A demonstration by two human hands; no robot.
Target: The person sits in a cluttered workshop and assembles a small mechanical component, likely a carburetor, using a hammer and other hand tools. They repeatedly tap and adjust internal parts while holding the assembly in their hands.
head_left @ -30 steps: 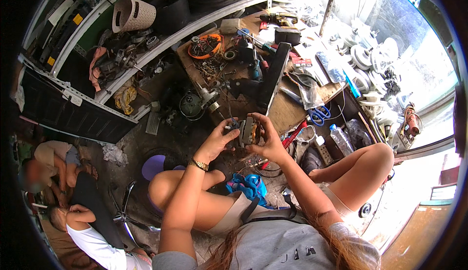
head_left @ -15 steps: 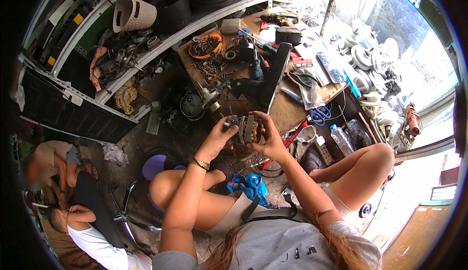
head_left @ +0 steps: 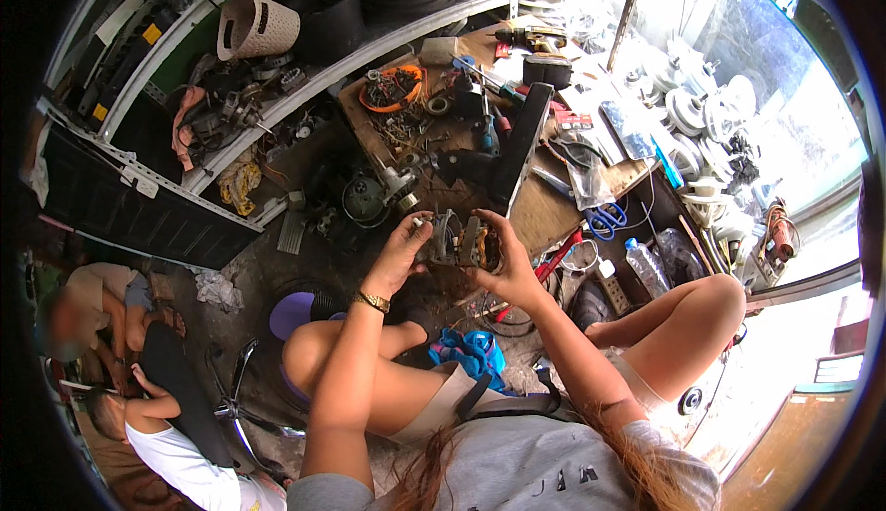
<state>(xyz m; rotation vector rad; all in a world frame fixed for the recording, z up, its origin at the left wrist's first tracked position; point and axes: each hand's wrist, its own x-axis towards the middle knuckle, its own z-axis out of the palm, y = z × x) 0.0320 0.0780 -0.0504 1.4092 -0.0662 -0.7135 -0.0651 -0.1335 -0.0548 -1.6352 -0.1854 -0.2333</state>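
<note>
In front of my lap I hold a small electric motor in two parts. My left hand [head_left: 397,254] is closed round the grey metal motor housing [head_left: 446,238], its thumb along the near side. My right hand [head_left: 508,260] grips the stator [head_left: 474,240], a laminated metal core with copper-coloured windings. The two parts sit side by side, close together; whether they still touch I cannot tell. Just beyond them a black bar-shaped stand [head_left: 522,146] leans across the wooden table [head_left: 554,211]. A greyish round motor body [head_left: 365,199] lies left of the table.
On the table are an orange bowl [head_left: 413,91] of screws, a cordless drill [head_left: 535,38], blue-handled scissors [head_left: 605,220] and a phone [head_left: 627,130]. A blue cloth [head_left: 471,354] lies between my legs. At left, two people crouch near a chrome chair base [head_left: 235,391].
My left hand has shifted slightly left with the housing, widening the space between it and the stator. The right hand stays about in place.
</note>
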